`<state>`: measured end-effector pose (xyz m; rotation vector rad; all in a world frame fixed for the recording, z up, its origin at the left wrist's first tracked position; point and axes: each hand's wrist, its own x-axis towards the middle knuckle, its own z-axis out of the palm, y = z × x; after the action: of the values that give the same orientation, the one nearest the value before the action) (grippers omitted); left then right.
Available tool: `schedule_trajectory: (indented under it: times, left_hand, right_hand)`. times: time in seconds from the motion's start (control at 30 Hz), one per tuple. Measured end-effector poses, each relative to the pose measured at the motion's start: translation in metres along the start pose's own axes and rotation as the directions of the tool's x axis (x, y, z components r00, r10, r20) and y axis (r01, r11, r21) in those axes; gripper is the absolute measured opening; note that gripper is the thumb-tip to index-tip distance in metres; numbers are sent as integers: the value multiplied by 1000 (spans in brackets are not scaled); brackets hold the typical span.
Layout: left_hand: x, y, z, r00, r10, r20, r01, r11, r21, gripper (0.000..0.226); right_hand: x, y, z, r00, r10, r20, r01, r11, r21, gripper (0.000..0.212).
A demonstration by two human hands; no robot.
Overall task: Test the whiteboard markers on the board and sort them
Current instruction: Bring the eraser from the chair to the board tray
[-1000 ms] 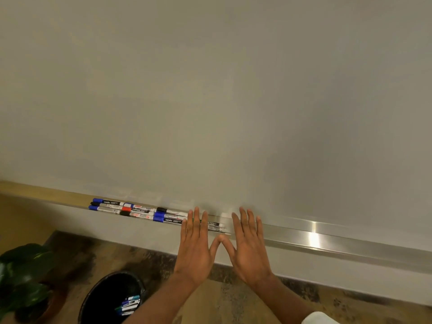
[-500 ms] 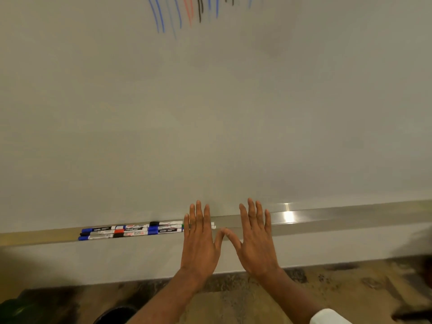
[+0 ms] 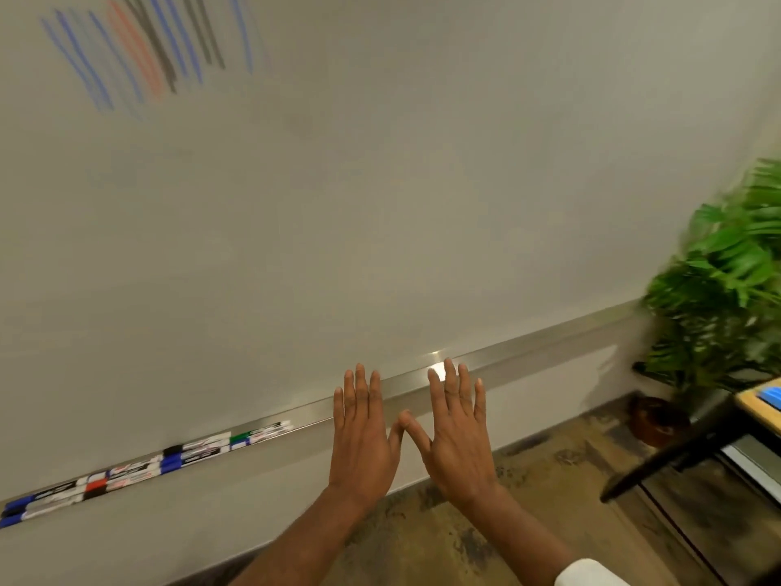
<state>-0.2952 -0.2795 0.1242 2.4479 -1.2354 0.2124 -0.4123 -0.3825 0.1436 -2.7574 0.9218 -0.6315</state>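
The whiteboard [image 3: 380, 205] fills most of the view, with several blue, red and black test strokes [image 3: 143, 52] at its top left. Several markers [image 3: 143, 469] with blue, black, red and green caps lie end to end in the metal tray [image 3: 528, 353] at lower left. My left hand [image 3: 363, 437] and my right hand [image 3: 456, 433] are held flat side by side in front of the tray, fingers straight and spread, thumb tips touching. Both hands hold nothing and lie to the right of the markers.
A green potted plant [image 3: 718, 289] stands at the right, its brown pot [image 3: 655, 420] on the floor. A black chair or table leg [image 3: 676, 454] and a wooden table edge [image 3: 760, 403] with something blue on it sit at far right. Mottled brown floor lies below.
The view has swung up and to the right: the test strokes and the plant at right came into sight, the bin and left plant left it. Both hands kept their flat, spread pose.
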Motion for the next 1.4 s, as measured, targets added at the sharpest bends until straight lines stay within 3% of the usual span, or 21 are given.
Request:
schedule_trajectory:
  times: [0.37,0.63,0.93,1.13,1.4]
  left_hand:
    - [40,216,79,964,261,54,-258,965,-56,81]
    - [73,345,139,879,464,108,-450,883,-130,78]
    - [131,465,209,710,690,142,-644,717,-266,74]
    - [173,543,249,577,807,129,-746,584,-320,74]
    - [196,632,297,429,888,165,-805,458,-376,75]
  right_hand:
    - [-37,203,-84,976,192,-99,-199,978,-67,81]
    - [-58,331,-128,896,410,-172,-433,892,-128,81]
    - [-62,444,-143,747,607,-269,-657,737,-160,79]
    - [-56,513,-151,589,735,-335,-803,577,-145,82]
    - [-72,595,-169,448,818,-360,-893,424,-148,85]
